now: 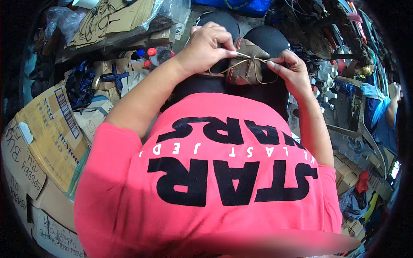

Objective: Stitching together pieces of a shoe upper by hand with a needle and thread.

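Observation:
A brown shoe (241, 73) rests across my lap, between my dark-clad knees. A thin tan lace (258, 72) crosses at the top of the shoe in a loose knot with loops. My left hand (207, 46) pinches one lace end between thumb and fingers at the shoe's left side. On the other side my right hand (293, 71) pinches the lace's other end, its thumb and forefinger closed. The lace runs nearly straight from each hand to the crossing. Part of the shoe's far end lies in shadow.
Cardboard boxes (53, 133) stand stacked at the left. Bottles with red and blue caps (151, 52) sit beyond my left forearm, and several small bottles (329, 79) stand at the right. Flat cardboard pieces (116, 23) lie at the far left. Another person's arm (392, 109) shows at the right edge.

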### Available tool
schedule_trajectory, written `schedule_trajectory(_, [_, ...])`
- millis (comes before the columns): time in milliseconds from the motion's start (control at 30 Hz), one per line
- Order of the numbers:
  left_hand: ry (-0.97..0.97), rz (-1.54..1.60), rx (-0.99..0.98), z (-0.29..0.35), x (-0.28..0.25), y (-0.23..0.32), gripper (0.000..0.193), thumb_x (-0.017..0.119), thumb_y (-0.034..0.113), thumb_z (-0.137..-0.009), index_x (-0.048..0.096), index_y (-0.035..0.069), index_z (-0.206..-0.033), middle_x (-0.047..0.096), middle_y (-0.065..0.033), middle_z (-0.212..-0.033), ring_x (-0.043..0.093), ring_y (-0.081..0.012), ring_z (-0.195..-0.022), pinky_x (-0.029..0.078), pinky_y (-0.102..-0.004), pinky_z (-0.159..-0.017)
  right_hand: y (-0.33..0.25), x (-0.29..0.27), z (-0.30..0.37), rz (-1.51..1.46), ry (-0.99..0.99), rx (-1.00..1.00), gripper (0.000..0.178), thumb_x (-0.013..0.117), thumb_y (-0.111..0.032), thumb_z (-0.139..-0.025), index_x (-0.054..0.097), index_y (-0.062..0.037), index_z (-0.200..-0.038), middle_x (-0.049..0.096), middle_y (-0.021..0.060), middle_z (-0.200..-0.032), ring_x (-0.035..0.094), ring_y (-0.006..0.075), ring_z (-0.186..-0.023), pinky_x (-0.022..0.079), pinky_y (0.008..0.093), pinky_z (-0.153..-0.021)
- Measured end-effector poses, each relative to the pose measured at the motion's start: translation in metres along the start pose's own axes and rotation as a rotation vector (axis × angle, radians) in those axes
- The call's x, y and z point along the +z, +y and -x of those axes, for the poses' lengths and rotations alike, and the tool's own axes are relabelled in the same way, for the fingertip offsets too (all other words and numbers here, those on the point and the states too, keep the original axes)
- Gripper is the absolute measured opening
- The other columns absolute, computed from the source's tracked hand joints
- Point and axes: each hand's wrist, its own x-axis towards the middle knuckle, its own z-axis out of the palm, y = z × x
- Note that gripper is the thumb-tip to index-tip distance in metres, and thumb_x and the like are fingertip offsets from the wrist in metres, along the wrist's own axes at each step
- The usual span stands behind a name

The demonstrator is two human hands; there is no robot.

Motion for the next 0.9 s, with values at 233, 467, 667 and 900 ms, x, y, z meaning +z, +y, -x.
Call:
schedule_trajectory(233, [-0.227, -0.515, 0.168, -0.008, 0.0, 0.035, 0.009, 0.06, 0.013, -0.084, 0.058, 0.013, -0.093, 0.062, -0.0047, -0.075, 0.063, -0.0263, -0.081, 0.038, -0.04, -0.079, -0.049, 0.012, -0.015, 0.672, -0.224, -0.287, 0.007, 0.062, -0.014, -0.084, 0.064, -0.0086, -0.088, 0.066, 0.0111, -0.079, 0.063, 0.0266, -0.078, 0.042, 0.0386, -0.078])
schedule_trajectory(467, [-0.458, -0.477, 0.192, -0.005, -0.023, 0.027, 0.007, 0.052, 0.01, -0.084, 0.056, 0.013, -0.088, 0.061, -0.0068, -0.071, 0.063, -0.0257, -0.078, 0.039, -0.0401, -0.078, -0.05, -0.001, -0.013, 0.87, -0.33, -0.359, 0.01, 0.057, -0.009, -0.081, 0.06, -0.0119, -0.091, 0.067, 0.0079, -0.08, 0.062, 0.0302, -0.084, 0.041, 0.0431, -0.082])
schedule_trajectory(667, [-0.262, -0.052, -0.342, 0.037, -0.096, -0.014, 0.01, 0.058, 0.008, -0.089, 0.055, 0.008, -0.079, 0.06, -0.0043, -0.073, 0.056, -0.0183, -0.067, 0.042, -0.0302, -0.068, -0.006, -0.066, 0.017, 0.431, -0.085, 0.15, 0.003, 0.063, -0.01, -0.086, 0.065, -0.0085, -0.088, 0.065, 0.0011, -0.077, 0.059, 0.0173, -0.075, 0.042, 0.0319, -0.079])
schedule_trajectory(900, [0.2, 1.282, -0.213, -0.017, -0.046, 0.036, 0.006, 0.057, 0.015, -0.096, 0.06, 0.01, -0.095, 0.06, -0.0043, -0.08, 0.057, -0.0169, -0.073, 0.046, -0.0304, -0.071, -0.029, -0.012, -0.022, -1.162, 0.037, -0.01, 0.019, 0.057, -0.023, -0.097, 0.059, -0.0042, -0.102, 0.066, 0.0079, -0.101, 0.063, 0.017, -0.094, 0.048, 0.043, -0.096])
